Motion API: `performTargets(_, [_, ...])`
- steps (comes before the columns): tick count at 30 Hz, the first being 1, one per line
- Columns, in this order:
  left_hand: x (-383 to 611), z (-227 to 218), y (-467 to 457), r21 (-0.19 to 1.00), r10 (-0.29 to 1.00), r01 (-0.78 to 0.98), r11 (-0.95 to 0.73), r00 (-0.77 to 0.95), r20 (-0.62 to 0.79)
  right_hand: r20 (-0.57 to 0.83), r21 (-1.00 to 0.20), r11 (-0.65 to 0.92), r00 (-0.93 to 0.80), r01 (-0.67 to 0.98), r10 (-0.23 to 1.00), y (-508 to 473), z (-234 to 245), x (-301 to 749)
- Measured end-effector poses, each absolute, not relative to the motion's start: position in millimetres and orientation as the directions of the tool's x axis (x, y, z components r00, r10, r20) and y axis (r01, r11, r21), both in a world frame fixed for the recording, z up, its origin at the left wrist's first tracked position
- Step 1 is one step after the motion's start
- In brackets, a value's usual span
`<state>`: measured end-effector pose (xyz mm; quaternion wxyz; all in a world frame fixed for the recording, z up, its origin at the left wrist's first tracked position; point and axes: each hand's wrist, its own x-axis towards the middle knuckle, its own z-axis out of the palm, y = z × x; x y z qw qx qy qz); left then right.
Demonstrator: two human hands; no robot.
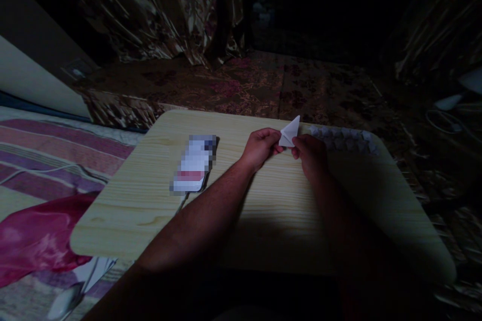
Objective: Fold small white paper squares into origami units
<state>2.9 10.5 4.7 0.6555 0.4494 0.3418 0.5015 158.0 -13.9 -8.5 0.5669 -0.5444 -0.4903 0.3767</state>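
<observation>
A small piece of folded white paper (290,132), triangular in outline with a crease across it, is held up between both hands over the far part of the table. My left hand (262,148) pinches its left corner between thumb and fingers. At the lower right edge, my right hand (311,153) grips it too, its fingers partly in shadow. Just right of that hand, several small folded paper pieces (346,139) lie in rows along the table's far right edge.
The pale wooden table (124,200) has rounded corners. A phone (194,164), blurred out, lies on its left side with a cable (183,203). Left is a bed with a striped cover (68,145) and pink cloth (41,235). Patterned curtains (188,5) hang behind; the right is dark.
</observation>
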Motion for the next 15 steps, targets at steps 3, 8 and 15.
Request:
performTargets(3, [3.0,3.7,10.9,0.939,0.964,-0.333,0.085,0.264,0.006,0.153,-0.986,0.134,0.229,0.096,0.961,-14.4,-7.7,157.6])
performTargets(8, [3.2,0.7,11.9,0.941,0.965,-0.329,0.085,0.263,0.005,0.149,-0.987,0.131,0.222,0.094,0.964,-16.1,-3.8,155.8])
performTargets(15, [2.8,-3.3,13.8,0.944,0.962,-0.321,0.07,0.273,0.021,0.132,-0.99,0.119,0.227,0.07,0.965,-16.5,-2.9,155.7])
